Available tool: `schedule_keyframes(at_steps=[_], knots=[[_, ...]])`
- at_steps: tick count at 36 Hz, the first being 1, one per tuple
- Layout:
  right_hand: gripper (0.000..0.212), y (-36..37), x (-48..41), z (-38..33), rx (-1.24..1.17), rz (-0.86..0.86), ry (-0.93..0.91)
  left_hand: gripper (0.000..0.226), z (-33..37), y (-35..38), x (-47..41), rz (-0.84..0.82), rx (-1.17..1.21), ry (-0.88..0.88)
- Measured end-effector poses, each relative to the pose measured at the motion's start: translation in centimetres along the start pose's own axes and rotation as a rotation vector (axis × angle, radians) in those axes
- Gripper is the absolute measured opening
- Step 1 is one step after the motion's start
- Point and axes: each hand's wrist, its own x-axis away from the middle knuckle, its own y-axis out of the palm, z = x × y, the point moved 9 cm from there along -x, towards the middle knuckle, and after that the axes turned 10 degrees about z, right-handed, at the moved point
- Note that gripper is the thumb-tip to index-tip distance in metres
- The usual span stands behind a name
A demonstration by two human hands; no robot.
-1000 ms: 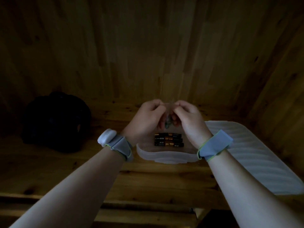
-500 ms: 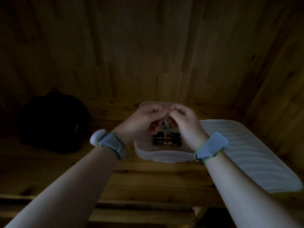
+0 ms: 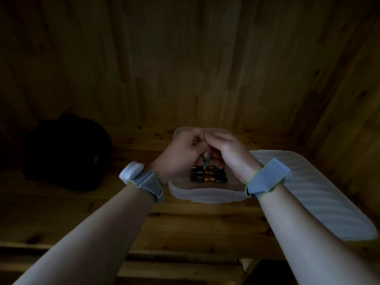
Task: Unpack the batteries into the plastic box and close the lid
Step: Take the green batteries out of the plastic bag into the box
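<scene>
A translucent plastic box [image 3: 207,195] sits on the wooden surface in front of me. Several black-and-gold batteries [image 3: 207,176] lie in rows on its floor. My left hand [image 3: 181,155] and my right hand [image 3: 228,151] meet just above the batteries, fingers curled together on a small crumpled piece of clear packaging [image 3: 206,159]. What is inside the packaging is hidden by my fingers. The ribbed translucent lid [image 3: 320,198] lies flat to the right of the box, partly under my right forearm.
A dark bag [image 3: 65,151] sits at the left on the wooden surface. A wood-panelled wall rises close behind the box and to the right. The front edge of the surface runs below my forearms. The scene is dim.
Both hands have dropped lower over the box and come closer to the batteries, still pinching the packaging between them.
</scene>
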Motion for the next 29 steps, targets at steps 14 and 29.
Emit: schedule_keyframes(at_steps=[14,29], knots=[[0.033,0.00,0.01,0.58,-0.093,0.003,-0.009,0.020,-0.71,-0.09,0.21,-0.101,0.332,-0.204],[0.028,-0.01,-0.04,0.31,-0.224,0.015,-0.041,0.024,-0.41,-0.02,0.34,-0.071,0.392,-0.156]])
